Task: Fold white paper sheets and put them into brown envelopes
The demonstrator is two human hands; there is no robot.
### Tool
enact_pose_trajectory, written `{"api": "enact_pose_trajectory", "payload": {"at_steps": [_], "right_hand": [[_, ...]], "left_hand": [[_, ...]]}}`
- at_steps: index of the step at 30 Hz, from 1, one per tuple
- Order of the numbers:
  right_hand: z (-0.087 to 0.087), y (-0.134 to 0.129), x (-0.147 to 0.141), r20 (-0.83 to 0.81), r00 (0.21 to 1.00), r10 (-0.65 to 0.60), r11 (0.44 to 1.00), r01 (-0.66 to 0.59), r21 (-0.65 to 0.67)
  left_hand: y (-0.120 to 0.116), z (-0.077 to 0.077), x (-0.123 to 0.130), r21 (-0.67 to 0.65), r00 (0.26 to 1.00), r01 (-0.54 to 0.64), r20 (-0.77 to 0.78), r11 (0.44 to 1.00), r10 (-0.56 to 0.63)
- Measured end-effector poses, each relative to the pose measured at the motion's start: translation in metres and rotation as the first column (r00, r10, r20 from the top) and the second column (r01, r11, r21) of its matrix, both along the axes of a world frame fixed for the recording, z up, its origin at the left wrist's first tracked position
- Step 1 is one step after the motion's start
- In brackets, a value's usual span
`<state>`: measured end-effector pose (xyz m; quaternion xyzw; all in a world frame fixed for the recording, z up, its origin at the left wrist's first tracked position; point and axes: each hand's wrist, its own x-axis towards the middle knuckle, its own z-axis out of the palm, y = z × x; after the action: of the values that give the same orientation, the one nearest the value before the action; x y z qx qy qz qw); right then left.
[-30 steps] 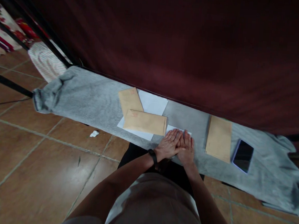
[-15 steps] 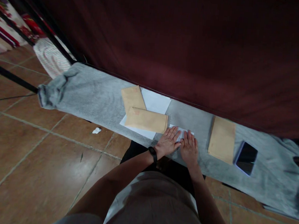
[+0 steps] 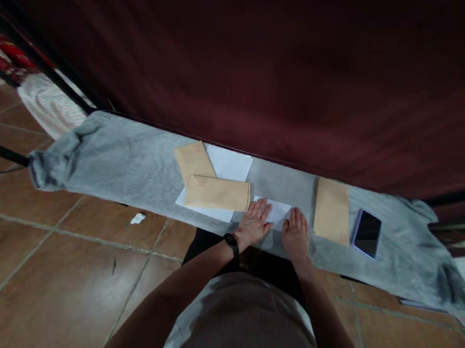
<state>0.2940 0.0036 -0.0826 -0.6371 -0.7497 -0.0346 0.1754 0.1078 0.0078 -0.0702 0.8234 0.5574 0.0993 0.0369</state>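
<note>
A small white piece of paper [image 3: 280, 212], seemingly folded, lies flat on the grey cloth in front of me. My left hand [image 3: 254, 223] rests flat on its left part, fingers stretched out. On the paper's right edge lies my right hand [image 3: 296, 233], also flat with the fingers extended. Left of my left hand is a tan envelope [image 3: 218, 193], lying across another tan envelope [image 3: 193, 159]. White sheets [image 3: 230, 164] show beneath and behind these envelopes. To the right of my right hand lies a tan envelope stack [image 3: 331, 211].
A phone [image 3: 367, 233] lies right of the envelope stack. The grey cloth [image 3: 129, 160] covers a narrow bench-like surface, with a dark red curtain [image 3: 240, 78] along its far edge. Black metal bars [image 3: 3, 150] stand at the left. A white scrap [image 3: 137, 218] lies on the tiled floor.
My hands have moved apart, the right one sliding rightward over the paper, so more of the white paper shows between them. The whole view has shifted slightly.
</note>
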Motion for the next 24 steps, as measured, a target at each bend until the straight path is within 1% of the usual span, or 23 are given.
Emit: {"api": "enact_pose_trajectory", "payload": {"at_steps": [2, 3, 6, 7, 9, 11, 13, 20, 24], "right_hand": [[0.003, 0.001, -0.009, -0.022, 1.0, 0.007, 1.0, -0.007, 0.006], [0.004, 0.003, -0.015, -0.039, 0.999, 0.038, 0.999, -0.037, 0.004], [0.007, 0.011, -0.036, -0.083, 0.977, 0.198, 0.977, -0.203, -0.061], [0.007, 0.014, -0.042, -0.088, 0.969, 0.231, 0.968, -0.238, -0.084], [0.007, 0.019, -0.05, -0.076, 0.962, 0.261, 0.957, -0.269, -0.11], [0.006, 0.022, -0.052, -0.046, 0.966, 0.253, 0.96, -0.257, -0.11], [0.004, 0.022, -0.049, -0.016, 0.972, 0.236, 0.967, -0.237, -0.092], [-0.007, 0.015, -0.017, 0.059, 0.989, 0.139, 0.99, -0.139, -0.002], [-0.009, 0.012, -0.009, 0.067, 0.992, 0.103, 0.994, -0.105, 0.016]], "left_hand": [[0.001, -0.002, -0.001, 0.017, 1.0, 0.003, 0.007, 1.0, -0.003], [0.001, -0.003, -0.001, 0.024, 1.0, 0.006, 0.01, 1.0, -0.006], [0.003, -0.006, -0.001, 0.042, 1.0, 0.016, 0.012, 0.999, -0.017], [0.003, -0.007, -0.001, 0.047, 1.0, 0.015, 0.012, 0.999, -0.016], [0.004, -0.008, -0.001, 0.055, 1.0, 0.008, 0.012, 0.998, -0.008], [0.003, -0.008, -0.001, 0.058, 1.0, 0.003, 0.015, 0.998, -0.004], [0.003, -0.007, -0.002, 0.058, 1.0, 0.008, 0.022, 0.998, -0.009], [0.003, -0.006, -0.003, 0.033, 0.999, 0.0, 0.037, 0.999, -0.001], [0.003, -0.003, -0.003, 0.035, 0.999, -0.01, 0.04, 0.999, 0.009]]}}
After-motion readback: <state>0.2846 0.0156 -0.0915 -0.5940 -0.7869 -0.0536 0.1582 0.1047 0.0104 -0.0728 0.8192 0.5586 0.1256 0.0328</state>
